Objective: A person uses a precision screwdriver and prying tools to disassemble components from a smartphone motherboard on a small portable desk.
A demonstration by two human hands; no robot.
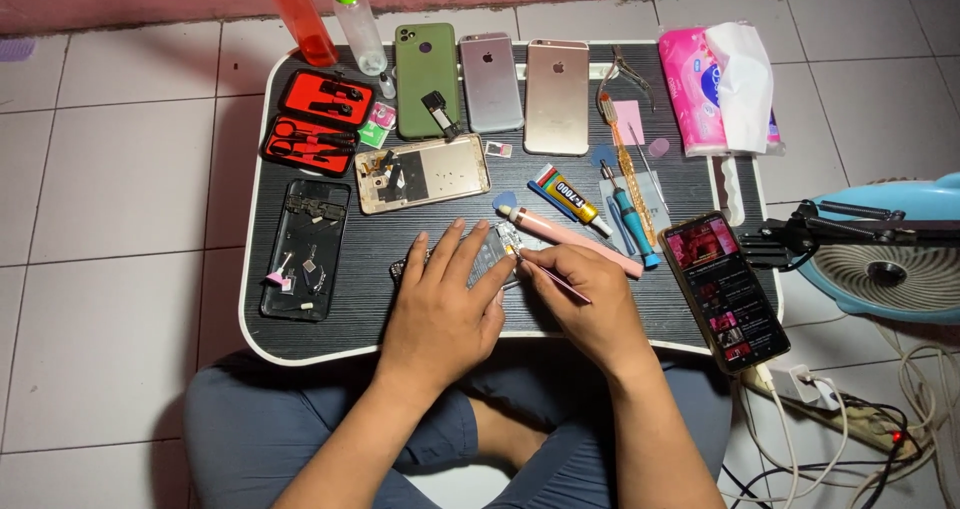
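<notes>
My left hand (440, 309) lies flat on a small phone circuit board (495, 251) at the front middle of the black lap table (300, 341), fingers spread and pressing it down. My right hand (590, 304) grips a thin pink tool (556, 280) like a pen, its tip touching the board's right edge. A pink pen-shaped tool (570, 237), a tube of glue (568, 199) and a blue screwdriver (634, 226) lie just beyond the hands.
A lit phone (722, 289) rests at the right edge. Three phones lie face down at the back (490, 81); an opened gold phone (423, 173) and a black phone frame (306, 249) sit left. A red tool case (318, 121), two bottles (355, 19), tissues (720, 87), a fan (890, 259).
</notes>
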